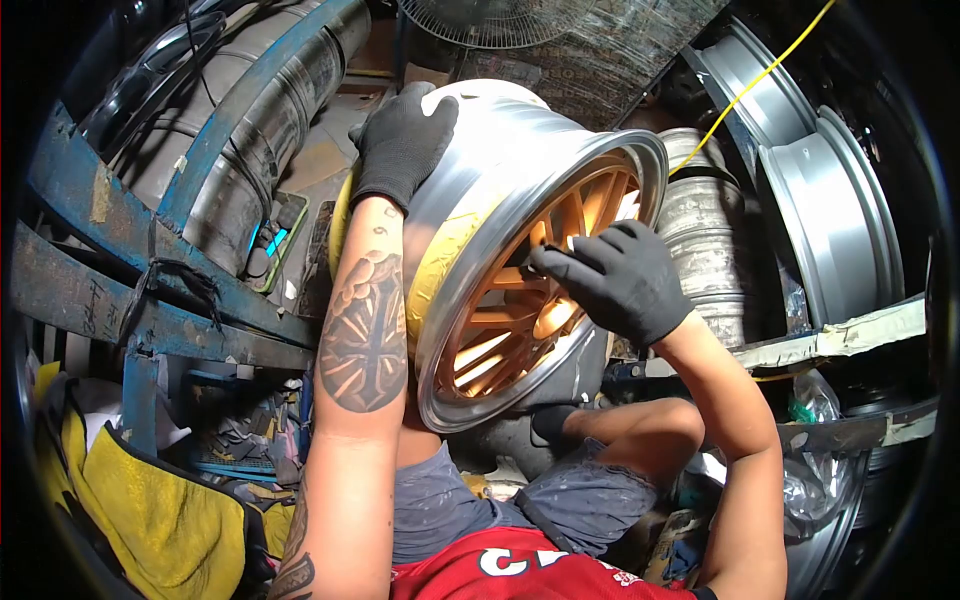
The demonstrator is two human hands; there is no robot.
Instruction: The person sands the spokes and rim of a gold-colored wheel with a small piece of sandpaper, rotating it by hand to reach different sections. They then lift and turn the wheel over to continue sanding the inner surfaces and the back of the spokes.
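Observation:
A wheel rim (535,215) with gold spokes and a polished silver lip stands tilted in front of my lap. Yellow tape (452,250) is stuck along its outer barrel. My left hand (405,140), in a dark knit glove, grips the barrel near its far edge, the fingertips partly hidden. At the spoked face, my right hand (625,280) wears a matching glove. Its fingers are curled together in a pinch over the spokes. Something small and dark shows at the fingertips, but I cannot make out what it is.
Blue metal racks (225,130) holding rims stand on the left. More silver rims (825,220) and a stack of dull rims (700,240) are on the right. A yellow cloth (150,510) hangs lower left. A fan (490,20) is at the top, and a yellow cord (760,80) crosses upper right.

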